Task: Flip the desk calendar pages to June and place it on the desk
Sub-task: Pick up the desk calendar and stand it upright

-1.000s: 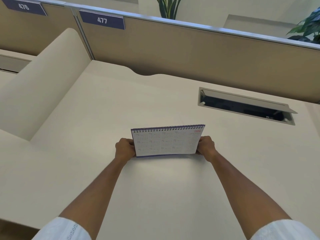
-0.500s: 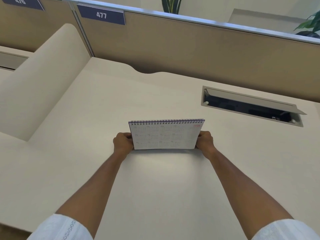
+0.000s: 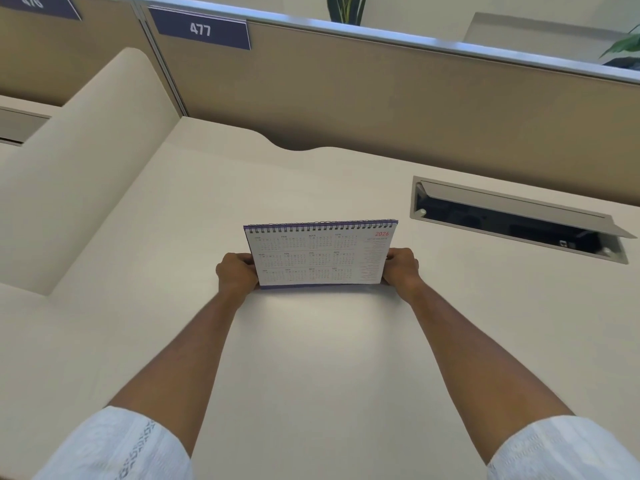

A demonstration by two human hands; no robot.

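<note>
A spiral-bound desk calendar (image 3: 320, 256) stands upright at the middle of the cream desk (image 3: 329, 358), its purple base edge at the desk surface. The page facing me is a whole-year overview with "2026" in red at the top right. My left hand (image 3: 237, 271) grips the calendar's left side and my right hand (image 3: 401, 266) grips its right side. Both arms reach straight forward from white sleeves.
An open cable hatch (image 3: 519, 220) with a raised flap lies in the desk at the right. A tan partition (image 3: 381, 98) with a label "477" (image 3: 201, 29) closes the back. A cream side divider (image 3: 83, 161) rises at the left. Plants show behind the partition.
The calendar and both hands shifted slightly up and away in view, and the calendar now stands a bit more upright; both hands keep their grip.
</note>
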